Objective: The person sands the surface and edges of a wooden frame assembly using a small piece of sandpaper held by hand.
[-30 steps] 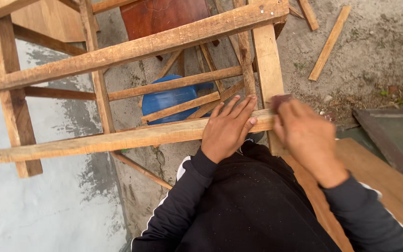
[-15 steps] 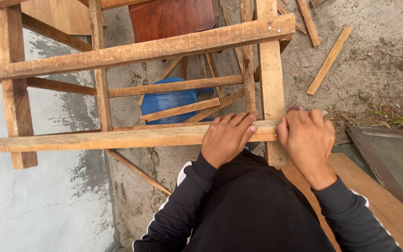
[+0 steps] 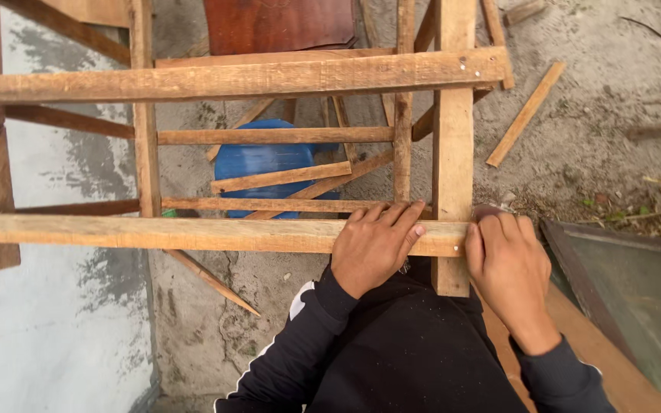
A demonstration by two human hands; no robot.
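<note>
A rough wooden frame of nailed slats stands below me. Its near horizontal slat (image 3: 154, 233) runs from the left edge to an upright board (image 3: 453, 153) on the right. My left hand (image 3: 375, 246) lies flat on that slat, fingers spread toward the upright. My right hand (image 3: 508, 268) is curled at the slat's right end, just right of the upright, closed over a small dark object that is mostly hidden. A far horizontal slat (image 3: 231, 79) crosses the top of the frame.
A blue plastic container (image 3: 265, 160) sits on the ground under the frame. A reddish-brown board (image 3: 277, 24) lies beyond. A loose wood strip (image 3: 525, 115) rests on sandy ground at right. A framed panel (image 3: 636, 294) lies at lower right, pale concrete (image 3: 40, 336) at left.
The view has shifted and moved closer. My right hand has dropped from above the slat's end to beside it. My left hand stays flat on the slat.
</note>
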